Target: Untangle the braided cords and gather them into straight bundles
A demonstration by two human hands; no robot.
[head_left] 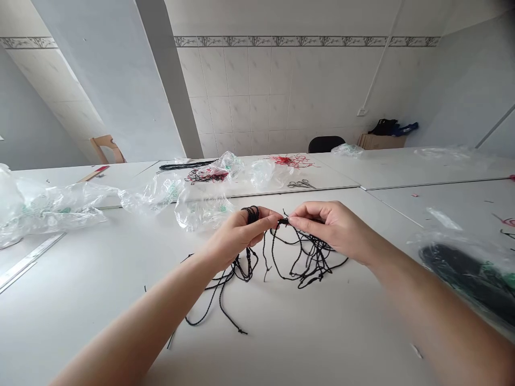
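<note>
My left hand (251, 228) pinches one side of a small knotted part of a black cord (283, 221), and more black cord is wound round one of its fingers. From the right, my right hand (322, 220) grips the same knot between thumb and forefinger. Cord loops hang below the knot between the hands. Under my right hand lies a tangle of black cords (317, 262). More black cords (221, 289) spread on the white table (306, 332) below my left hand, with loose ends toward me.
Crumpled clear plastic bags (205, 209) lie at the left and centre. Behind are red cords (287, 161), scissors (301, 184) and a black cord bundle (187, 166). A bag of black material (466, 273) sits at right, a metal ruler (30, 262) at left.
</note>
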